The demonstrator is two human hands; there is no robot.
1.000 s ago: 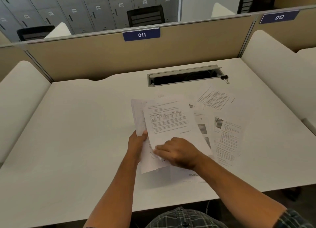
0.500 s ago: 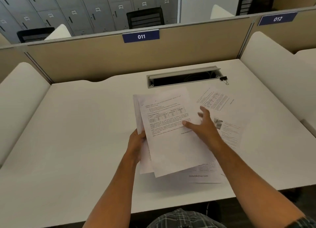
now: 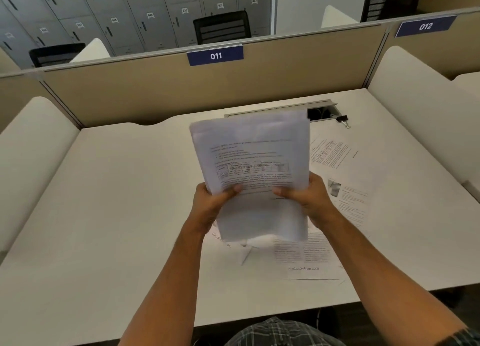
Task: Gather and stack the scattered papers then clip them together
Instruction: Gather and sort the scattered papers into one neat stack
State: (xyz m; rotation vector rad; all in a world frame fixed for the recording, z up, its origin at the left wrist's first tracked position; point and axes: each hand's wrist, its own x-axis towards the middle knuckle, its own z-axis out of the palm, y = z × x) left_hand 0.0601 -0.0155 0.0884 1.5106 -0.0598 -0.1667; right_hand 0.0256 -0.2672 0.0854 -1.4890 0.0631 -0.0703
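Note:
A stack of printed papers (image 3: 252, 148) stands nearly upright above the white desk (image 3: 117, 203), blurred by motion. My left hand (image 3: 210, 205) grips its left edge with the thumb on the front sheet. My right hand (image 3: 309, 197) grips its right edge the same way. Loose sheets lie flat on the desk: one with a table (image 3: 335, 151) at the right, one with a small photo (image 3: 350, 200) below it, and one with dense text (image 3: 306, 257) under the stack. A black binder clip (image 3: 342, 119) lies near the cable slot.
A grey cable slot (image 3: 322, 107) is cut into the desk's back edge. Beige partitions (image 3: 155, 91) close the back, and rounded white dividers (image 3: 31, 148) stand on both sides. The desk's front edge runs just before my body.
My right hand left the loose sheets at the right and took hold of the stack's right edge. Both hands raised the stack from a slant to nearly upright.

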